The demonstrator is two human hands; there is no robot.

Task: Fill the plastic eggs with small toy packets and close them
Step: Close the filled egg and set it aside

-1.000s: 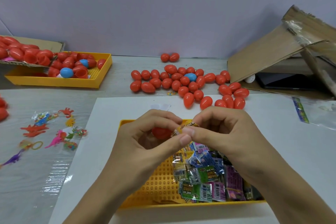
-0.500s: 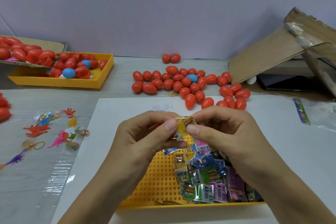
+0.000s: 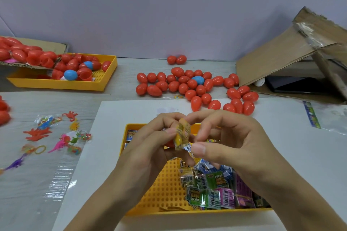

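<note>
Standing upright between both hands: yellow packet

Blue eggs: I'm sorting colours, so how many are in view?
3. Two lie in the far-left yellow tray: one, another. One sits in the loose red pile. Others may be hidden.

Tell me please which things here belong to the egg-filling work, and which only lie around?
Belong: yellow packet pinched by left hand and right hand; packet tray; closed red eggs; egg-halves tray.
Lying about: cardboard box; loose rubber toys.
</note>
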